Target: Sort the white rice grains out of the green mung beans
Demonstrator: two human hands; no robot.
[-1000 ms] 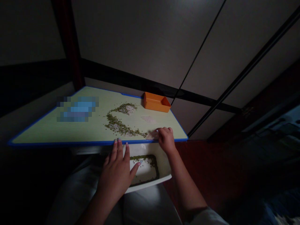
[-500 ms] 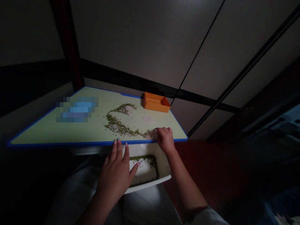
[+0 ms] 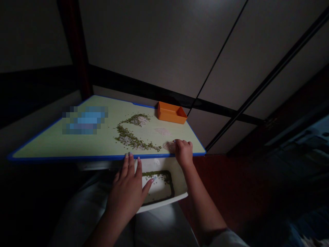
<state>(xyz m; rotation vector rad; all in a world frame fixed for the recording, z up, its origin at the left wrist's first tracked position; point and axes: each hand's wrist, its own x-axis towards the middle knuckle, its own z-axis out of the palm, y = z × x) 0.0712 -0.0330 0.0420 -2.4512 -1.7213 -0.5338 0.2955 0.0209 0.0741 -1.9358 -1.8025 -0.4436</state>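
Note:
Small green beans [image 3: 125, 135], which look like mung beans, lie in a curved band on the pale green tabletop [image 3: 51, 144], mixed with pale grains. My right hand [image 3: 184, 151] rests at the tabletop's near right edge, its fingers pinched together beside a small heap of pale grains [image 3: 169, 146]. Whatever is in that pinch is hidden. My left hand [image 3: 127, 190] is spread, fingertips at the blue front edge and thumb over a white tub [image 3: 180, 176]. Inside the tub, green beans line the edges of its bottom.
An orange open box [image 3: 171, 115] stands at the table's back right corner. Another thin patch of pale grains [image 3: 162, 131] lies in front of it. A blurred blue item [image 3: 87, 120] is at the left. Behind the table rise grey panels [image 3: 154, 44].
My right hand has slid a little to the right. The pale heap beside it has also shifted right, leaving a gap from the green beans. My left hand stays where it was.

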